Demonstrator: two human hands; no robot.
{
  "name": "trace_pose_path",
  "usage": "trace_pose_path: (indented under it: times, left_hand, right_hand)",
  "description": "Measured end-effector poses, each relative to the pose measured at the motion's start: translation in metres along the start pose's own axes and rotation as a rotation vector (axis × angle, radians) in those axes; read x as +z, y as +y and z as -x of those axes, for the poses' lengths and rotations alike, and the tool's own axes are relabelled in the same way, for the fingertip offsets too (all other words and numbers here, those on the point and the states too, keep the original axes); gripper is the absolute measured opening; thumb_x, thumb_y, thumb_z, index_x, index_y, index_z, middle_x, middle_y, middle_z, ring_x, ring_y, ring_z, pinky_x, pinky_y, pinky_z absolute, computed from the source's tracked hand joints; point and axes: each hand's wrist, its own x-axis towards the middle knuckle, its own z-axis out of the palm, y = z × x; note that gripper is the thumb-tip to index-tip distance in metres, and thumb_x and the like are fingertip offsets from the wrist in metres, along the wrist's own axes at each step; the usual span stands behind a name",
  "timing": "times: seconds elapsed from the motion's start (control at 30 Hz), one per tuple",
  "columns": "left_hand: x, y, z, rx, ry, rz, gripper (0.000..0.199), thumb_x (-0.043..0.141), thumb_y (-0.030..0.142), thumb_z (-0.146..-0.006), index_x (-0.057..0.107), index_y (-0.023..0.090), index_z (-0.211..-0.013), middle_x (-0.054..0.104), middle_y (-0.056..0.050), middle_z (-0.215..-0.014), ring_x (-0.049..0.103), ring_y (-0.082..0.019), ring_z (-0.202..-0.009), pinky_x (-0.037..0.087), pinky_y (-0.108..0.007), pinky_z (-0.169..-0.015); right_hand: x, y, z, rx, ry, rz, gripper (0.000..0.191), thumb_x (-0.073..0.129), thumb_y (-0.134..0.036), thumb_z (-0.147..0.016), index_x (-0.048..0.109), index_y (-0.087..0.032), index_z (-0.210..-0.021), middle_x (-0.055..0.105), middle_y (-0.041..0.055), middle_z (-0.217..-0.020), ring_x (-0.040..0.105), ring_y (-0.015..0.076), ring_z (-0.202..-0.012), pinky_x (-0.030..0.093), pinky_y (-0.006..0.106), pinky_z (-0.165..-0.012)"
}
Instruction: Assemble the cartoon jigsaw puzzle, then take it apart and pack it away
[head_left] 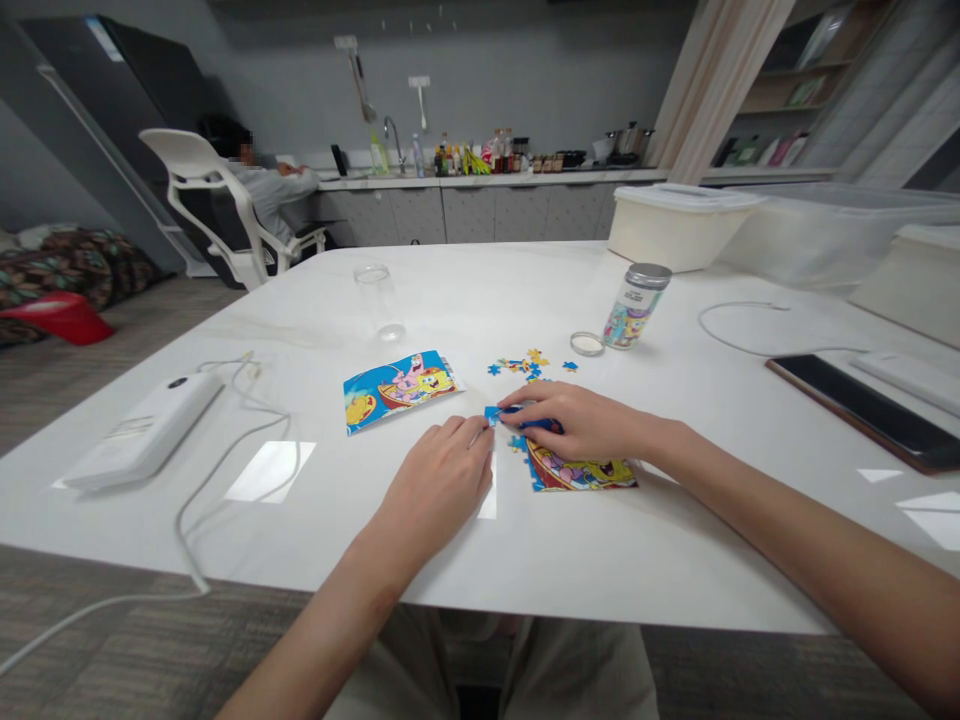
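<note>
Both hands meet at small blue jigsaw puzzle pieces (492,411) on the white table. My left hand (444,465) rests on the table with fingers curled together, its fingertips at the lower left of these pieces. My right hand (577,418) reaches over the partly joined jigsaw puzzle (581,472), its thumb and fingertips closed on the pieces from the right. The palm and fingers hide the puzzle's upper part. Loose puzzle pieces (517,366) lie scattered just beyond my right hand. A picture sheet (401,388) with the same cartoon figures lies left of them, slightly bent.
A printed jar (634,308) with a metal lid stands beyond my right hand, beside a ring-shaped lid (587,344). A clear jar (379,305) stands behind the sheet. A power bank (142,430) with cable is left, a phone (862,408) right. A person (274,195) sits far left.
</note>
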Motion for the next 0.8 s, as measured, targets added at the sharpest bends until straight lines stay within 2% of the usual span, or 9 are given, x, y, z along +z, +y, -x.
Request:
trace_pose_path:
  times: [0.2, 0.43, 0.67, 0.8]
  left_hand:
    - [0.0004, 0.0006, 0.0001, 0.018, 0.014, -0.018, 0.018, 0.043, 0.011, -0.092, 0.06, 0.014, -0.096, 0.066, -0.011, -0.105, 0.061, -0.023, -0.093, 0.051, -0.039, -0.08]
    - [-0.0044, 0.002, -0.0016, -0.003, -0.037, 0.017, 0.018, 0.042, 0.012, -0.092, 0.06, 0.014, -0.095, 0.066, -0.011, -0.103, 0.061, -0.023, -0.093, 0.051, -0.04, -0.081]
    - [0.002, -0.0007, 0.0014, -0.033, 0.038, 0.104, 0.019, 0.043, 0.011, -0.09, 0.06, 0.015, -0.099, 0.066, -0.01, -0.104, 0.061, -0.023, -0.095, 0.053, -0.04, -0.082]
    - [0.0046, -0.0044, 0.0026, -0.108, 0.081, 0.173, 0.02, 0.045, 0.012, -0.087, 0.059, 0.014, -0.102, 0.064, -0.01, -0.109, 0.062, -0.022, -0.096, 0.054, -0.039, -0.082]
  right_hand:
    - [0.0, -0.0005, -0.0011, -0.005, -0.004, 0.004, 0.032, 0.047, -0.017, -0.091, 0.068, -0.018, -0.115, 0.063, 0.0116, -0.126, 0.06, 0.0214, -0.113, 0.049, 0.04, -0.098]
    - [-0.0006, -0.0007, -0.0009, 0.013, -0.01, -0.006, 0.032, 0.046, -0.017, -0.092, 0.067, -0.019, -0.116, 0.063, 0.0105, -0.128, 0.059, 0.0207, -0.115, 0.047, 0.04, -0.1]
    - [-0.0003, 0.0002, -0.0002, 0.006, -0.004, -0.011, 0.032, 0.047, -0.016, -0.091, 0.068, -0.02, -0.116, 0.063, 0.01, -0.127, 0.059, 0.0206, -0.114, 0.048, 0.04, -0.099]
    - [-0.0005, 0.0002, -0.0006, -0.005, -0.003, -0.012, 0.036, 0.044, -0.013, -0.091, 0.067, -0.019, -0.117, 0.063, 0.0105, -0.127, 0.059, 0.0201, -0.114, 0.047, 0.039, -0.099]
